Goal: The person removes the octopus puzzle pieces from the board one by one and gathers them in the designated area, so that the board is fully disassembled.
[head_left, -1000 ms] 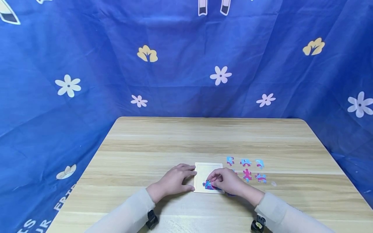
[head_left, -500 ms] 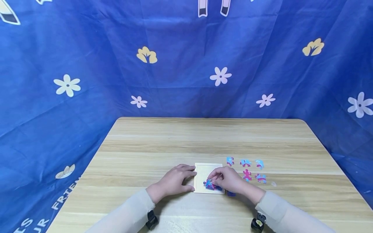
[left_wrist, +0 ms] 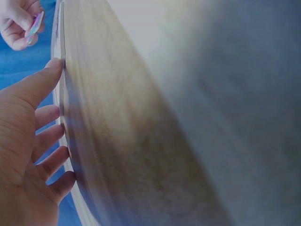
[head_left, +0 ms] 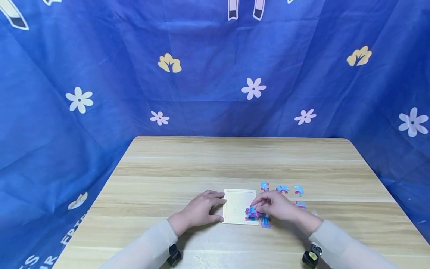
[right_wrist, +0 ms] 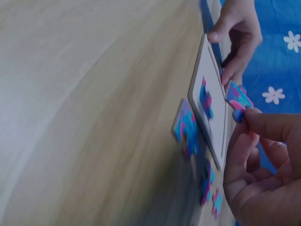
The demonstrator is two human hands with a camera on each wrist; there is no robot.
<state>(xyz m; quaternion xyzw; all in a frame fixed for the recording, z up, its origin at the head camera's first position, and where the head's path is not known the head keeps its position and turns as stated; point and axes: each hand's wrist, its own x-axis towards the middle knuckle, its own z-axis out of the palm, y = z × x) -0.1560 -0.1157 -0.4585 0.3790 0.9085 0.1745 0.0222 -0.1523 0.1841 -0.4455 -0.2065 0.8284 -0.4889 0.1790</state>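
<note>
A pale square puzzle tray (head_left: pixel 235 205) lies on the table. My left hand (head_left: pixel 199 207) rests at its left side with spread fingers, the fingertips and thumb touching the edge; the left wrist view also shows this thumb (left_wrist: pixel 44 82) against the edge. My right hand (head_left: pixel 278 205) pinches a blue, pink and purple puzzle piece (right_wrist: pixel 239 97) between thumb and fingers, raised over the tray's lower right part. One puzzle piece (right_wrist: pixel 205 100) lies in the tray beneath it. Another puzzle piece (head_left: pixel 266 221) lies on the table just outside the tray's right edge.
Several loose pieces lie to the right of the tray, among them a back-row piece (head_left: pixel 282 188) and a far-right piece (head_left: pixel 298 190); my right hand partly covers this group. A blue patterned cloth (head_left: pixel 215 74) hangs behind the wooden table (head_left: pixel 188 168).
My right hand has moved to the right and up from the tray, with a piece now plainly between its fingertips. My left hand stays at the tray's left edge.
</note>
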